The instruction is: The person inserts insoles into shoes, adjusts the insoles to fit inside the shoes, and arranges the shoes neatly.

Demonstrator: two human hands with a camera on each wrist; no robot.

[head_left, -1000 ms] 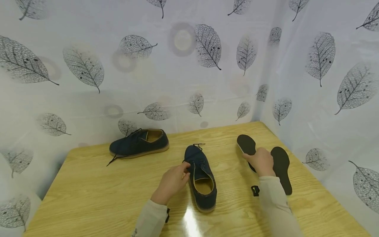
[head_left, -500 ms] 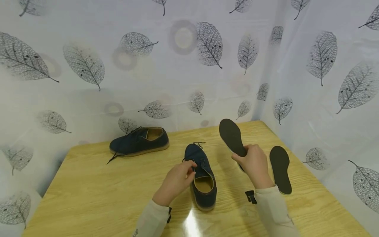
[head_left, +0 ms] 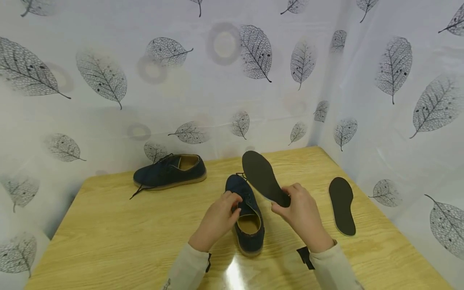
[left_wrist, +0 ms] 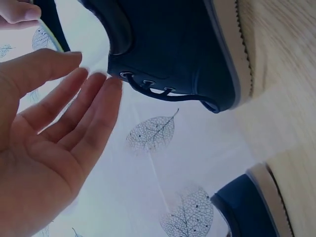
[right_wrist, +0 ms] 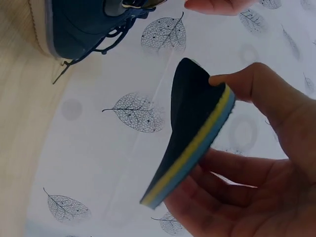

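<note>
My right hand (head_left: 306, 217) grips a dark insole (head_left: 262, 176) by its heel end, thumb on one face and fingers on the other. The insole is held up in the air, slanting over the right side of a navy lace-up shoe (head_left: 251, 241). Its layered yellow and blue edge (right_wrist: 197, 140) shows in the right wrist view. My left hand (head_left: 217, 221) is at the shoe's left side, fingertips right at the lace edge of the upper (left_wrist: 168, 54), thumb apart from the fingers. The shoe stands upright, toe away from me, its tan inside showing.
A second navy shoe (head_left: 170, 177) lies at the back left of the wooden table (head_left: 119, 233), toe pointing left. Another dark insole (head_left: 342, 205) lies flat near the right edge. A white leaf-print curtain (head_left: 203, 92) hangs behind and at the right.
My right hand has lifted one insole from beside the other and carried it left toward the shoe. My left hand has stayed near the shoe's laces, shifting slightly.
</note>
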